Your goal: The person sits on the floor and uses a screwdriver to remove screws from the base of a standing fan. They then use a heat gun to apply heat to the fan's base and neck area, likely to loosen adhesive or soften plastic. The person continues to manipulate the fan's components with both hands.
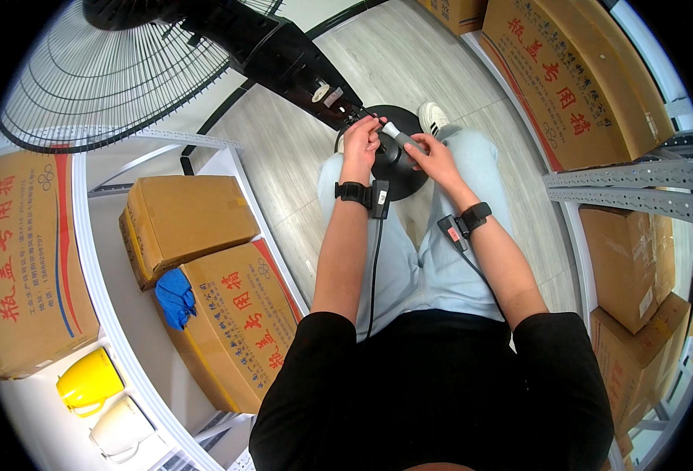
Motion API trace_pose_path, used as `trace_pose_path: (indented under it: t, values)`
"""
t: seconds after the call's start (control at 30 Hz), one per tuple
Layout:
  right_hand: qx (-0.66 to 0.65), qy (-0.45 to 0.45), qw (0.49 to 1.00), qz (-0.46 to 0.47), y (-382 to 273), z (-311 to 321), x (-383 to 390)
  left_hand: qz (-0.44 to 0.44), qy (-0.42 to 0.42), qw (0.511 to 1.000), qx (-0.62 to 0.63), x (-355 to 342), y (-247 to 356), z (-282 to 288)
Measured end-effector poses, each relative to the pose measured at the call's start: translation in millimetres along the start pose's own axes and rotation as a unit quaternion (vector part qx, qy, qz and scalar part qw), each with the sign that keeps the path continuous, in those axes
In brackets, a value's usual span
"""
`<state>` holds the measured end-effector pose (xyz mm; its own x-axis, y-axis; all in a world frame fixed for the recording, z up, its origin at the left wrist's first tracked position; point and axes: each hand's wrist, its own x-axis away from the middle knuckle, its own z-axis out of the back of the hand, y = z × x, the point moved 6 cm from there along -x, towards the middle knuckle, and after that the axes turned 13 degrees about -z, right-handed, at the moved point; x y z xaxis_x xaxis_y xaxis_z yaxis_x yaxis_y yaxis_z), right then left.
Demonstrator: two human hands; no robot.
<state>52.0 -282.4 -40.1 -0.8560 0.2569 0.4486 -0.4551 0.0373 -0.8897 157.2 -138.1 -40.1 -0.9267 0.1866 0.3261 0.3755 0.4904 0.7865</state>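
Observation:
A black standing fan (279,67) leans in from the upper left, its round base (409,187) on the floor between my feet. My right hand (434,161) is closed round the grey handle of what looks like a screwdriver (400,136). Its thin tip points up and left, toward the lower end of the fan's black body. My left hand (360,145) is beside that end, its fingers curled together. Whatever they pinch there is too small to make out. The wire grille (118,82) of the fan spreads across the upper left.
On the left shelving (111,314) are cardboard boxes (193,220), a blue cloth (176,298), a yellow mug (91,382) and a white mug (122,430). More boxes (574,86) fill the metal rack (629,184) on the right. Cables (375,275) run along my forearms from wrist-worn devices.

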Motion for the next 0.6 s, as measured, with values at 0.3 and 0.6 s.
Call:
trace_pose_path:
  t: [0.3,0.6]
  values:
    - [-0.020,-0.015,0.999,-0.031,8.8,-0.7,-5.9,0.004,-0.003,1.000,0.013,-1.1,-2.4,-0.6]
    - [0.069,-0.001,0.997,-0.038,-9.2,-3.3,9.5,0.002,0.060,0.998,0.012,-3.6,-3.9,26.5]
